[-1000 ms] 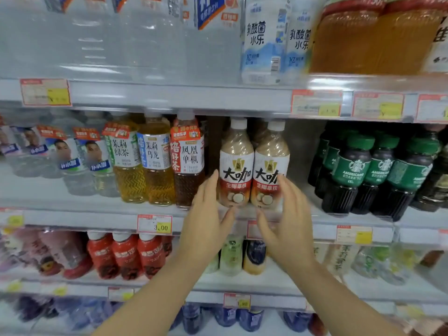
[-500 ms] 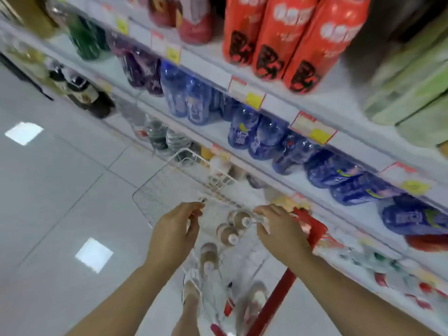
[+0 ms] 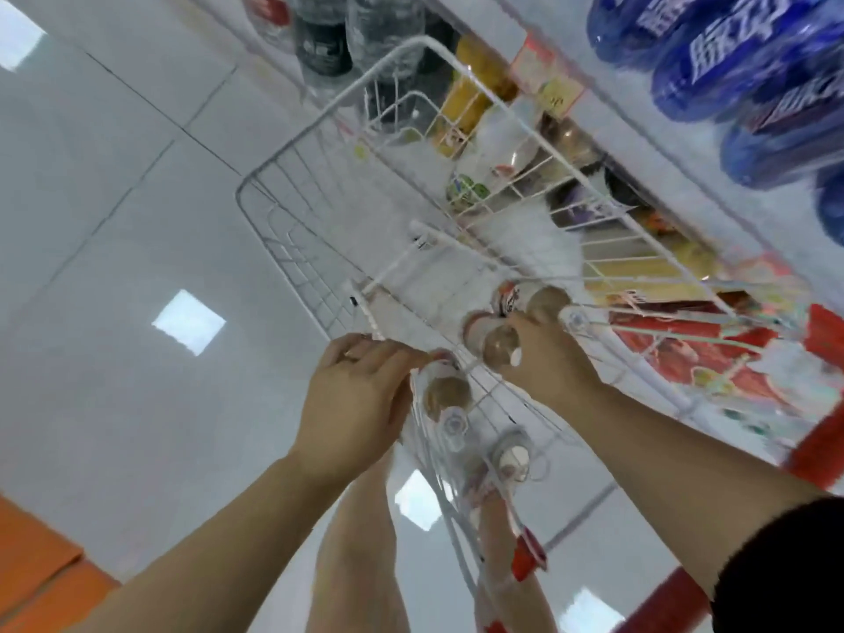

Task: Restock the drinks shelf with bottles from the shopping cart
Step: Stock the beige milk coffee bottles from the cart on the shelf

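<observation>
A person leans over a white wire cart (image 3: 239, 190) parked on a pale tiled floor (image 3: 114, 221), both bare arms reaching into the basket. The right hand (image 3: 548, 358) is inside the cart at its near end, fingers (image 3: 525, 319) curled round a brown milky bottle (image 3: 491, 342) that lies tilted, its white cap pointing back towards the person. The left hand (image 3: 356, 395) is at the cart's near left edge, its fingers (image 3: 406, 358) stretched over a second bottle (image 3: 445, 395) and touching it. Motion blur leaves it unclear whether they close round it.

Two more bottles of the same kind are in the cart. One (image 3: 539, 296) lies just beyond the right hand; the other (image 3: 509, 454) sits at the nearest end, cap up.

The drinks shelf (image 3: 639, 143) runs along the cart's right side, with blue bottles (image 3: 712, 52) lined above cart level and a price tag (image 3: 548, 79) on the shelf edge beyond the cart's far corner. Dark and clear bottles (image 3: 324, 34) stand past the cart's far end.
</observation>
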`<action>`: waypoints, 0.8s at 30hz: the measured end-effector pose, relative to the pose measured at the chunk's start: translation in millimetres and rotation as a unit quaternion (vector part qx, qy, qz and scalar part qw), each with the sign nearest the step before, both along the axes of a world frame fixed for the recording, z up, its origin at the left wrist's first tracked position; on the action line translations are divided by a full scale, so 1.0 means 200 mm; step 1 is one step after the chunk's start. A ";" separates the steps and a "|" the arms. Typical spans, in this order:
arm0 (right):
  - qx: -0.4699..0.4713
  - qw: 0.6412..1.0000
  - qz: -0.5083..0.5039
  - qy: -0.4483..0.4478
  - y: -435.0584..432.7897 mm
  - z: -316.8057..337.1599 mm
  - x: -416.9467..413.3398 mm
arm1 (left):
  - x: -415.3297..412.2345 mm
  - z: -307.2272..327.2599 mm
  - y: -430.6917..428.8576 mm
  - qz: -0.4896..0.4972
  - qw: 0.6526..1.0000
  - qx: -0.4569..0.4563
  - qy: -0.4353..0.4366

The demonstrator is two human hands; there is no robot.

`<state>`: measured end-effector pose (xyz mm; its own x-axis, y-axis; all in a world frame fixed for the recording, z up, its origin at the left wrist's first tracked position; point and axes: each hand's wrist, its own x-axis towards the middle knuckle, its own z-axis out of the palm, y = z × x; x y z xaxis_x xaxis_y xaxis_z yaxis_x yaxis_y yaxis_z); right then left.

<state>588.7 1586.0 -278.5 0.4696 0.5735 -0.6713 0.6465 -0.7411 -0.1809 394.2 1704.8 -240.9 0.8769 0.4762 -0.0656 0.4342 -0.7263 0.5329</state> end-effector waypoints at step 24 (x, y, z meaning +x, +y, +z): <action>0.174 0.947 -0.265 0.055 0.16 0.52 0.24 | 0.25 0.17 0.10 0.210 0.927 -0.305 -0.064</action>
<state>636.5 1617.2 -173.9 0.6912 0.4728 -0.5465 0.1636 -0.8390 -0.5189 444.4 1725.3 -207.7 0.6424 0.6852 -0.3434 0.5153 -0.0545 0.8553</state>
